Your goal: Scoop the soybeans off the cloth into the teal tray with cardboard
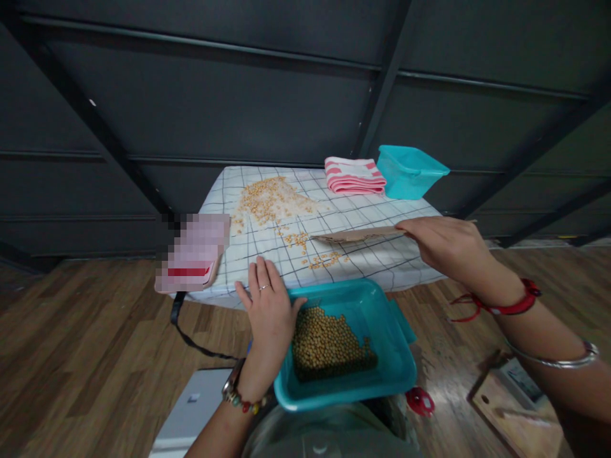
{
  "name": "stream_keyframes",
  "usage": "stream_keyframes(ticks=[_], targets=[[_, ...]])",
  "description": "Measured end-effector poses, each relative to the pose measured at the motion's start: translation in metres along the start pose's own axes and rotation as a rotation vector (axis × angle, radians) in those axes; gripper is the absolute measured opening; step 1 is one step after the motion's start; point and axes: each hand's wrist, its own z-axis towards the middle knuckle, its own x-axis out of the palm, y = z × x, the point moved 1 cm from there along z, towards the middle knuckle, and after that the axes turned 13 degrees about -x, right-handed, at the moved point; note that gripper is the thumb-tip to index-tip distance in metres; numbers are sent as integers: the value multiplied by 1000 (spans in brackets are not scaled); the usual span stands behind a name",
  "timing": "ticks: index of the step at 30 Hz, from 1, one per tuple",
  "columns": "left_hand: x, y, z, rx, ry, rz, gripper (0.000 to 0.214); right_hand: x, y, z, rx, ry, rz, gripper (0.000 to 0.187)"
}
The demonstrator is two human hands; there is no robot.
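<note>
My right hand grips a flat piece of cardboard, its edge resting on or just above the checkered cloth. Fingers spread, my left hand lies between the cloth's front edge and the left rim of a teal plastic basin, the thumb at that rim. Inside the basin is a heap of soybeans. Loose soybeans lie scattered on the cloth near the cardboard. Farther back is a larger pile of soybeans with pale powder or grains among them.
A folded pink-and-white towel and a second teal container stand at the table's back right. A pink phone-like case lies at the left edge, a black strap hanging below. A wooden board is low at right.
</note>
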Motion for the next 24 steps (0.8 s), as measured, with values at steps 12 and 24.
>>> stream_keyframes(ticks=[12,24], targets=[[-4,-2,1,-12,54,8,76,-27,12,2,-48,32,75,32],[-8,-9,2,-57,118,52,84,-29,11,2,17,143,22,29]])
